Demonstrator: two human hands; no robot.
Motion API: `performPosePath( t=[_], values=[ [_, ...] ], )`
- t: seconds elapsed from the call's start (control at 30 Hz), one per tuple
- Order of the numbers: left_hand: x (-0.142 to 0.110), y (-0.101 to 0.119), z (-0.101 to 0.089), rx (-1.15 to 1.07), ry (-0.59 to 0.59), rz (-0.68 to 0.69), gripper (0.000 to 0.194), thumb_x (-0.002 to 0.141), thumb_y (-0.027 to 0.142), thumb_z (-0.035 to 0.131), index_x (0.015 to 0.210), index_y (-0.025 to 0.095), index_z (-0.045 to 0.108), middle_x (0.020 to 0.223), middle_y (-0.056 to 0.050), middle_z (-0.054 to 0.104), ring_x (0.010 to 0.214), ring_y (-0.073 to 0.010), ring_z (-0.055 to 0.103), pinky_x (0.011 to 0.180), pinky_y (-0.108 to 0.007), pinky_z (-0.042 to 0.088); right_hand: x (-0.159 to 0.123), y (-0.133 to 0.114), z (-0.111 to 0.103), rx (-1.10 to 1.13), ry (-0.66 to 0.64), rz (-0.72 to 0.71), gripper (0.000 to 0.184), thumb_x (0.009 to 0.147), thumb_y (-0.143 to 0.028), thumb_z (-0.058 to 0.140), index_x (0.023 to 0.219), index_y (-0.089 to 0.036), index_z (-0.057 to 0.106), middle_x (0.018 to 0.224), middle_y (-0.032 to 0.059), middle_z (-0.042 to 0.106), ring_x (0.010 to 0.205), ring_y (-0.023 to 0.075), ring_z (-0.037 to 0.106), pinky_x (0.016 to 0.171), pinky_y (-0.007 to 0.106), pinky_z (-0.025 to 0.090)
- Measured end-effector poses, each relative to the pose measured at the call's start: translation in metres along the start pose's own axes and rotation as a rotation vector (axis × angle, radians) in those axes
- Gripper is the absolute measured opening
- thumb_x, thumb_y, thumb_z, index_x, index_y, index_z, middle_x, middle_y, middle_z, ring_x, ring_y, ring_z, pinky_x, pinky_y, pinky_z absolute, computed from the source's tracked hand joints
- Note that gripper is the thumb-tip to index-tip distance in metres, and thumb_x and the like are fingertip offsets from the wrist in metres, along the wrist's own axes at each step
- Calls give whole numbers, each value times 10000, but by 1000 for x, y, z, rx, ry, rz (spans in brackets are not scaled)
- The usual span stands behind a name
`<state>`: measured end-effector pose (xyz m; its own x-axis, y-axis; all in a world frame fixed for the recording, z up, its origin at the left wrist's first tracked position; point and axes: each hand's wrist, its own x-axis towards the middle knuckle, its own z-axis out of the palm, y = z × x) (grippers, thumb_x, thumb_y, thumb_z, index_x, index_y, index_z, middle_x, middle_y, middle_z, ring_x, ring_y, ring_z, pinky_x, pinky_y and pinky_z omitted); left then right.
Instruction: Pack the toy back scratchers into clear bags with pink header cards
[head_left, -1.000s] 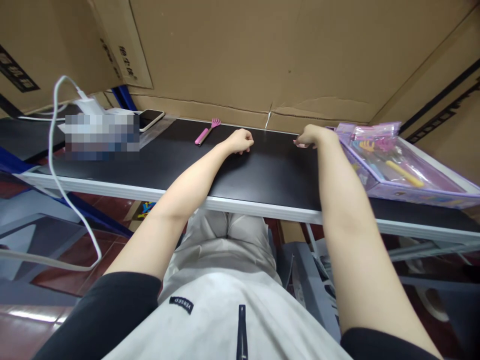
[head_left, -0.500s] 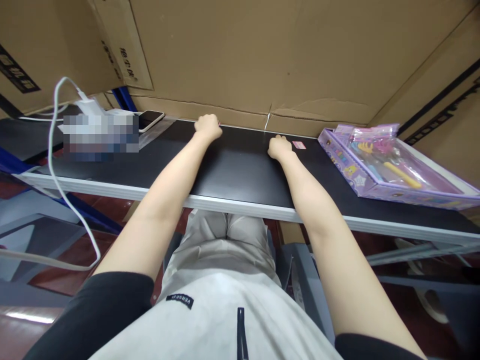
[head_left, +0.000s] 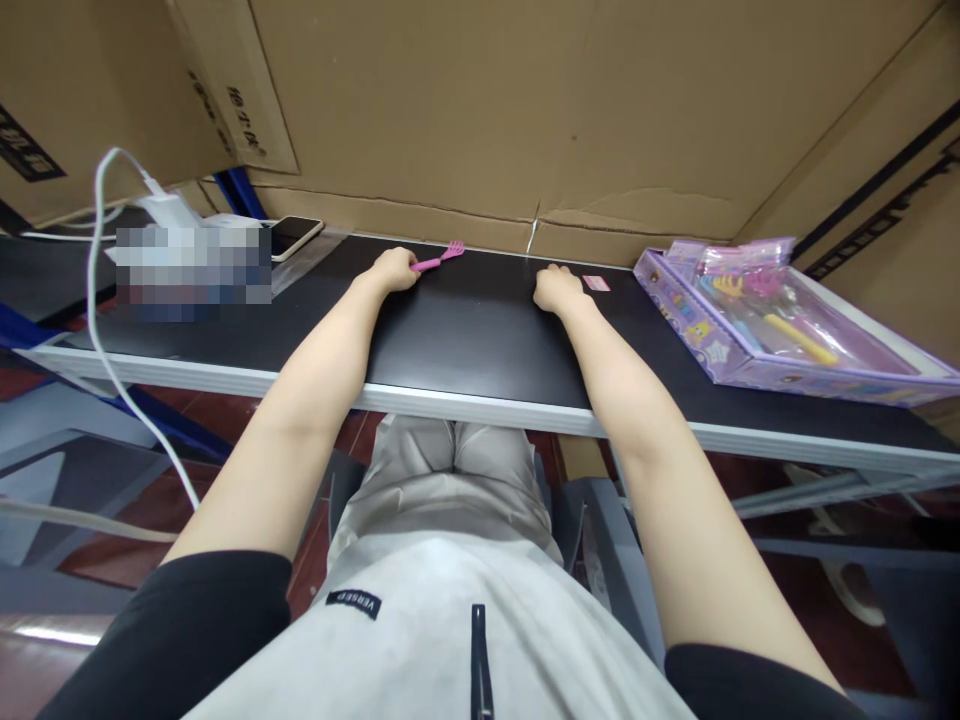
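My left hand (head_left: 396, 270) is closed around the handle of a small pink toy rake (head_left: 444, 257) over the back of the black tabletop (head_left: 469, 330). Its pronged head points right, toward the cardboard wall; the rest of the handle is hidden in my fingers. Farther right, my right hand (head_left: 558, 289) rests on the tabletop as a loose fist, and nothing shows in it. A small pink label (head_left: 596, 283) lies just beyond that fist. At the right end sits a purple toy box (head_left: 697, 325) with a yellow-handled tool and other pronged pieces under clear plastic.
Tall cardboard panels (head_left: 420, 110) stand along the back and sides. To the left are a phone (head_left: 296, 237), a white charger (head_left: 171, 210) with a looping white cable (head_left: 100, 260), and a blurred-out object. A metal edge strip (head_left: 480, 405) runs along the table's front.
My left hand has shifted slightly left and turned, so the pink toy rake, hidden before, now shows. My right hand stays a fist in nearly the same place.
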<state>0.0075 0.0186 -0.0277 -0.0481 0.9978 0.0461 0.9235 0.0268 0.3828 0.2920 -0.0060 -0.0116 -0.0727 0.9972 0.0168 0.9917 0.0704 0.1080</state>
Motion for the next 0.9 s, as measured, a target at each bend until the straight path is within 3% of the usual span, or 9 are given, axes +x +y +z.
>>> performPosePath(
  t=[0.13, 0.27, 0.43, 0.67, 0.9],
  values=[
    [0, 6, 7, -10, -20, 162, 464, 998, 227, 655, 1432, 131, 791, 1442, -171, 795, 1340, -317, 722, 1184, -358, 526, 4, -3, 5, 35, 59, -94, 579, 1052, -46, 443, 1592, 12, 646, 1650, 326, 579, 1564, 426, 556, 1275, 577, 489],
    [4, 8, 14, -90, -45, 281, 457, 927, 210, 708, 1363, 183, 844, 1293, -104, 848, 1233, -288, 749, 1136, -348, 541, 15, -8, 15, 113, 147, -286, 570, 1090, -137, 490, 1643, -100, 622, 1725, 261, 532, 1615, 425, 489, 1273, 641, 472],
    [14, 3, 20, -185, -43, 381, 435, 860, 250, 779, 1278, 182, 878, 1192, -92, 864, 1158, -287, 746, 1104, -363, 536, 20, -19, 21, 145, 177, -476, 486, 1122, -221, 555, 1584, -166, 694, 1668, 222, 608, 1566, 418, 528, 1237, 655, 476],
    [15, 4, 23, -263, -68, 444, 426, 835, 307, 802, 1235, 183, 882, 1124, -77, 861, 1108, -286, 740, 1085, -393, 537, 16, -27, 18, 139, 152, -487, 450, 1146, -211, 548, 1555, -140, 722, 1545, 240, 688, 1515, 402, 591, 1231, 618, 480],
    [14, 0, 17, -165, 28, 314, 420, 896, 226, 737, 1297, 171, 846, 1240, -106, 831, 1205, -303, 738, 1123, -391, 536, 26, -27, 20, 173, 126, -440, 365, 1099, -133, 583, 1395, -142, 797, 1424, 210, 734, 1422, 365, 661, 1190, 520, 537]
  ],
)
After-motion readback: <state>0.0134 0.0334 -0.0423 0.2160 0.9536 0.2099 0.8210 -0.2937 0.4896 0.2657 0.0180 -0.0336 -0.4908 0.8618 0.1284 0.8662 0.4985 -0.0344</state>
